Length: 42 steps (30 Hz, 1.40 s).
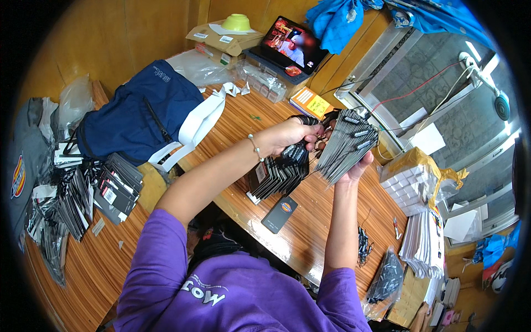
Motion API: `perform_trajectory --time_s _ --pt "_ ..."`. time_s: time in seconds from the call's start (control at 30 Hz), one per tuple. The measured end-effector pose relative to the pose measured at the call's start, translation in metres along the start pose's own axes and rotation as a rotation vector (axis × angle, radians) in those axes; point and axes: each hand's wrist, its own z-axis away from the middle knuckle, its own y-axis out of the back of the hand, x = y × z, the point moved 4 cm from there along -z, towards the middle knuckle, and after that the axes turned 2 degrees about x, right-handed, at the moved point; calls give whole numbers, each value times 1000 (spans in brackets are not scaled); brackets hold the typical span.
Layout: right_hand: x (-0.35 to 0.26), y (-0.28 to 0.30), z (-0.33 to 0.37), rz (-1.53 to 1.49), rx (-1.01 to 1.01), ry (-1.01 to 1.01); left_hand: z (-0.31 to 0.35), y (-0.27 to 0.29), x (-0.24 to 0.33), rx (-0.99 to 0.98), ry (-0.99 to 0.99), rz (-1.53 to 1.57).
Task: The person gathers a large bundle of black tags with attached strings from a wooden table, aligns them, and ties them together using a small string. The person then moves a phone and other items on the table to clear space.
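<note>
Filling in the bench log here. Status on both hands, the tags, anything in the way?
Left hand pinching black cords. Right hand gripping raised, fanned tag stack. Loose dark tag flat on table, clear of both hands; nothing visibly blocking.

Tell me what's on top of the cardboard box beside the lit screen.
A yellow-green bowl sits on something flat and white atop the cardboard box. Whatever is under the bowl is covered.

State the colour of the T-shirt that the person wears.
The T-shirt is purple with white lettering, best seen in the head view.
</note>
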Motion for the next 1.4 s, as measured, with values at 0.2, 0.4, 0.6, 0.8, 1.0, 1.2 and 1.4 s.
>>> perform_trajectory --time_s 0.2,0.4,0.6,0.8,1.0,1.2,1.4 --pt "-11 6 -1 4 67 47 -6 1 -3 64 -106 -118" --pt "-18 -6 1 -46 132 -34 -7 -2 -3 157 -150 -193" --pt "-19 -20 0 12 224 33 -9 2 -4 227 -151 -176" --pt "-25 -25 3 -12 152 2 -9 3 -3 176 -73 -116" --pt "-28 -23 1 -16 226 -43 -8 -1 -5 86 -5 -37" --pt "-20 -30 -4 -37 128 -199 -10 -6 -9 19 1 -18" --pt "-24 -27 1 45 210 -115 -11 -2 -11 70 -57 -54"
